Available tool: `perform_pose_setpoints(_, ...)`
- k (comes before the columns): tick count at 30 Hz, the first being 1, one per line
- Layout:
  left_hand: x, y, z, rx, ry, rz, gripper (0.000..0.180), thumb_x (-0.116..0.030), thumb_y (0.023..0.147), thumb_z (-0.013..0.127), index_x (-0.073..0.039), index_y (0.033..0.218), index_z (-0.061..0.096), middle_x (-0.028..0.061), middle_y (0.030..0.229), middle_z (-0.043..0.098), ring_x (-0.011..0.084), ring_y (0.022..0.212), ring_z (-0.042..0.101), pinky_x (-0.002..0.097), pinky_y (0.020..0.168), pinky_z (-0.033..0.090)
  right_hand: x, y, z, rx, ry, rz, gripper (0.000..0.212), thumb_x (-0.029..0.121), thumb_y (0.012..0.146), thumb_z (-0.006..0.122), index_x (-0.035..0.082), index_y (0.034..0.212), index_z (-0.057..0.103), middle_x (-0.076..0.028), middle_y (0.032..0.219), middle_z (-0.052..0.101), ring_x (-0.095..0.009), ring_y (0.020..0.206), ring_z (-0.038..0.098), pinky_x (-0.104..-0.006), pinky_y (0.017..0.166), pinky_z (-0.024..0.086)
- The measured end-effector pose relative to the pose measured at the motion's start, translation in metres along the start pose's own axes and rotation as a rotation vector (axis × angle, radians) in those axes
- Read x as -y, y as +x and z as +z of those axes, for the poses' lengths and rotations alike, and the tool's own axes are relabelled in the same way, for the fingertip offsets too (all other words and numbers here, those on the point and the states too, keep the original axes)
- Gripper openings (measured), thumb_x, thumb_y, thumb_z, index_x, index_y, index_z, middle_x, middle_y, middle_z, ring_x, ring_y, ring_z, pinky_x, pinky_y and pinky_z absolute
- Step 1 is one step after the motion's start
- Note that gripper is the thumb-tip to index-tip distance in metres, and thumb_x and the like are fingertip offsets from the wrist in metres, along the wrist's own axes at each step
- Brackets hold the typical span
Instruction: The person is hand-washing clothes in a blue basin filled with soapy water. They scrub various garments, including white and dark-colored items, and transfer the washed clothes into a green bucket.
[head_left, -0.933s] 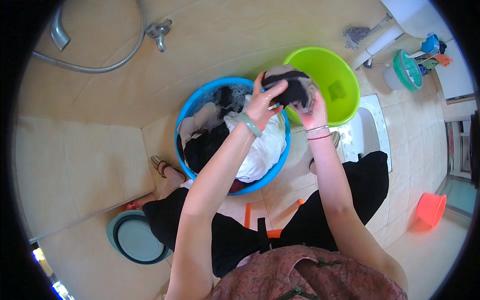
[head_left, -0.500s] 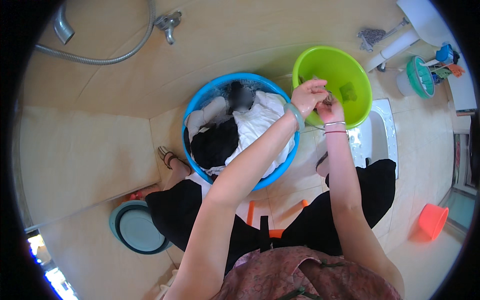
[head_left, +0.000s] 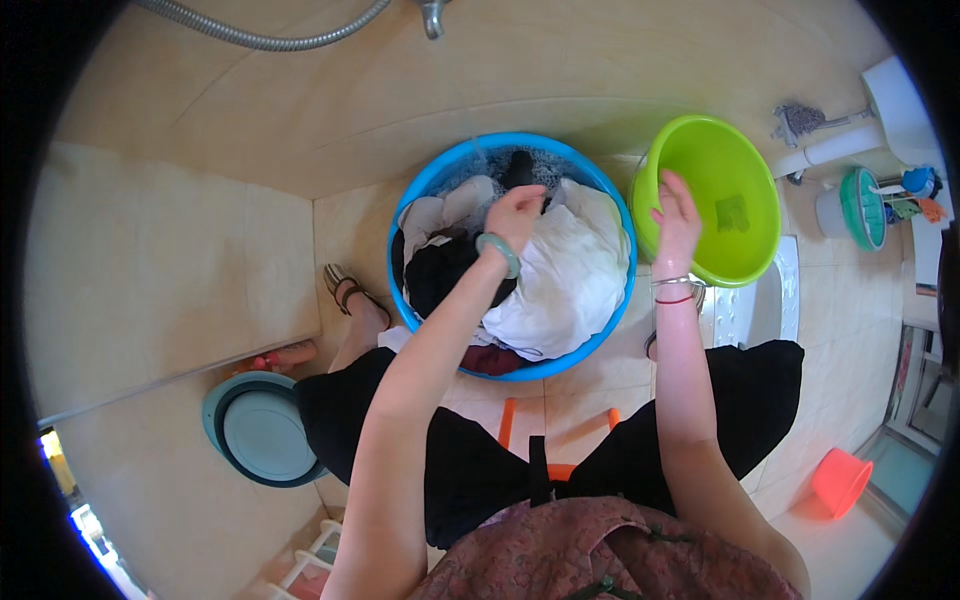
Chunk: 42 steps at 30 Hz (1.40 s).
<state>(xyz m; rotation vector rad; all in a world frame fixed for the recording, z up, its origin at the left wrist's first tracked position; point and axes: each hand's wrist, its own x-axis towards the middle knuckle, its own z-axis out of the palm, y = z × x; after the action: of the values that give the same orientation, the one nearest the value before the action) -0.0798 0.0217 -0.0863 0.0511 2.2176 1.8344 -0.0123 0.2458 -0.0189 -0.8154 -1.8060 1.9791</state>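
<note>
A round blue tub [head_left: 617,297] holds soapy water and a pile of laundry: a large white cloth [head_left: 560,290], a black cloth [head_left: 445,275], light grey pieces [head_left: 468,203] and a maroon one [head_left: 492,360]. Over the middle of this pile is my left hand [head_left: 515,217], its fingers loosely stretched to the right with no object visible in them. A dark piece [head_left: 518,170] lies just beyond it. My right hand [head_left: 678,218] is raised by the near left side of the lime green bucket [head_left: 763,185], fingers extended and thumb apart. A dark square patch shows inside the bucket.
A metal tap [head_left: 432,20] and a shower hose [head_left: 265,40] are on the wall behind the tub. Right of the bucket is a white squat toilet [head_left: 775,300]. A grey-green basin [head_left: 268,435] lies left, a coral bucket [head_left: 843,483] right.
My hands were together over the green bucket with a small dark brownish thing between them. They have parted: the left moved left over the tub, and that thing no longer shows.
</note>
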Motion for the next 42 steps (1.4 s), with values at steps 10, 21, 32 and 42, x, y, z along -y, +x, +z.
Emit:
perform_pose_setpoints(10, 0.032, 0.012, -0.113, -0.108, 1.214, -0.125, 0.065, -0.034, 0.084, 0.066, -0.020, 0.142, 0.041, 0.0068, 0.147, 0.040, 0.0245, 0.138, 0.033, 0.0480, 0.111, 0.023, -0.074, 0.018, 0.159, 0.771, -0.735, -0.431, 0.050, 0.023, 0.086, 0.062, 0.015, 0.134, 0.050, -0.011, 0.141, 0.046, -0.031, 0.130, 0.042, -0.0456, 0.102, 0.040)
perform_pose_setpoints(21, 0.046, 0.004, -0.123, 0.086, 1.166, -0.146, 0.037, -0.036, 0.084, 0.064, -0.020, 0.116, 0.064, 0.0105, 0.116, 0.064, 0.0301, 0.108, 0.059, 0.0457, 0.090, 0.036, -0.140, 0.041, 0.153, 0.955, -1.599, -0.335, 0.039, 0.040, 0.095, 0.041, 0.013, 0.110, 0.065, -0.007, 0.121, 0.063, -0.025, 0.121, 0.051, -0.0554, 0.108, 0.026)
perform_pose_setpoints(32, 0.000, -0.022, -0.113, 0.099, 1.335, 0.161, 0.039, -0.023, 0.082, 0.064, -0.016, 0.119, 0.058, 0.0096, 0.111, 0.059, 0.0308, 0.104, 0.057, 0.0415, 0.089, 0.039, -0.098, 0.048, 0.120, 0.381, -0.179, -0.076, 0.033, 0.030, 0.095, 0.054, -0.001, 0.102, 0.063, -0.012, 0.094, 0.067, -0.021, 0.085, 0.061, -0.0316, 0.071, 0.047)
perform_pose_setpoints(42, 0.043, 0.019, -0.037, -0.087, 0.058, 0.322, 0.117, -0.007, 0.056, 0.089, -0.012, 0.150, 0.019, 0.0192, 0.137, 0.042, 0.0331, 0.131, 0.040, 0.0408, 0.108, 0.036, 0.083, -0.024, 0.127, 0.571, 0.548, 0.072, 0.023, 0.026, 0.098, 0.052, 0.006, 0.103, 0.062, -0.004, 0.096, 0.066, -0.016, 0.088, 0.063, -0.0327, 0.079, 0.049)
